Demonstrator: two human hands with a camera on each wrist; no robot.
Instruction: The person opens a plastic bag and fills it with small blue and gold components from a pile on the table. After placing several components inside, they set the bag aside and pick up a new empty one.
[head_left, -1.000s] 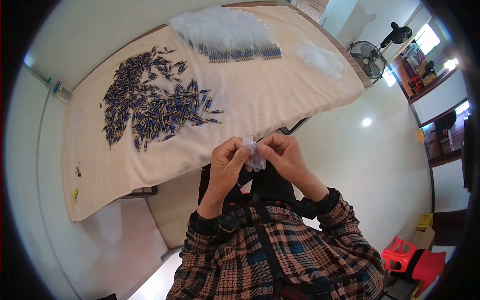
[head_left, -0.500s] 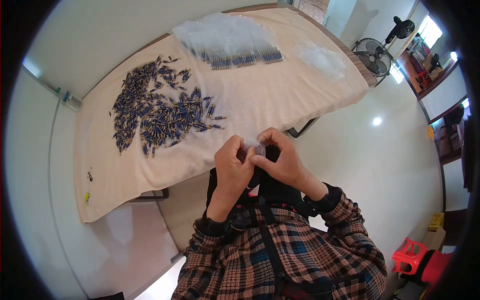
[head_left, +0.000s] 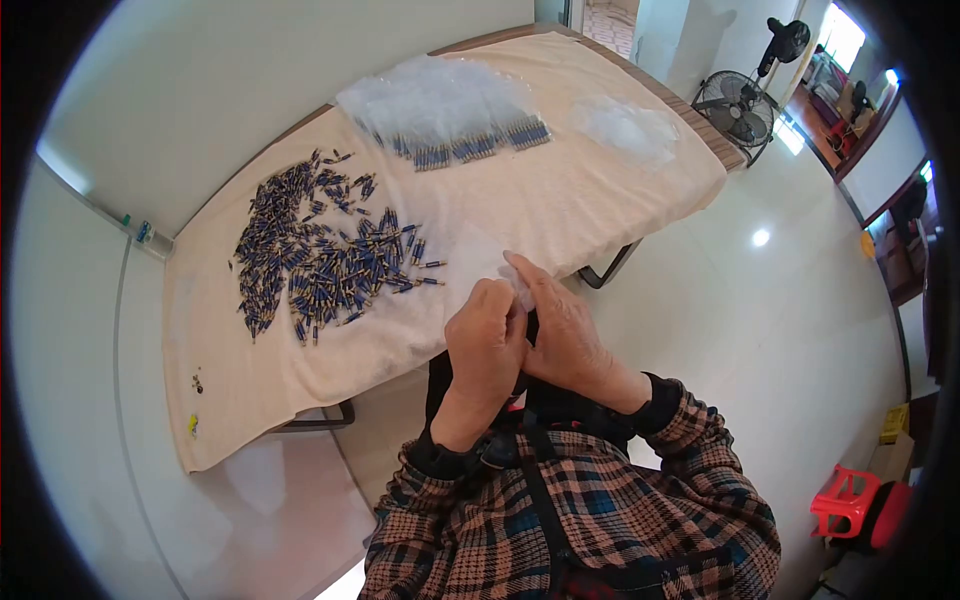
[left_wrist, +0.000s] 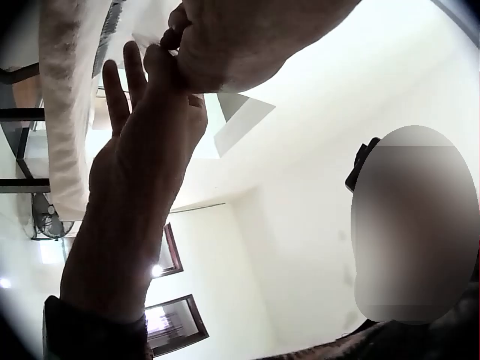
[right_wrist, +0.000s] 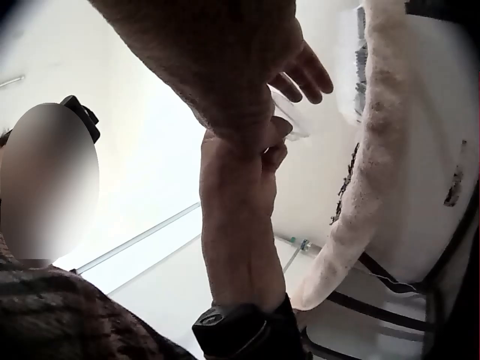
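In the head view my left hand [head_left: 486, 335] has its fingers curled and grips a crumpled clear plastic bag [head_left: 519, 287] in front of the table edge. My right hand [head_left: 570, 335] lies against it on the other side, its fingers extended along the bag. Both wrist views show the two hands touching, with a bit of clear film [right_wrist: 294, 120] between them. Most of the bag is hidden by the hands. Beyond them, a pile of small dark blue cylinders with brass-coloured ends [head_left: 350, 265] is spread on the cloth.
A cream cloth [head_left: 590, 200] covers the table. Filled clear bags [head_left: 440, 105] lie in a row at the back, with loose clear bags [head_left: 628, 130] to their right. A floor fan [head_left: 738, 108] and a red stool [head_left: 845, 500] stand to the right.
Earlier both hands pinched the bag with fingertips. Now the left hand has turned over and curled tighter, and the right hand's fingers have straightened against it. The head view has shifted slightly.
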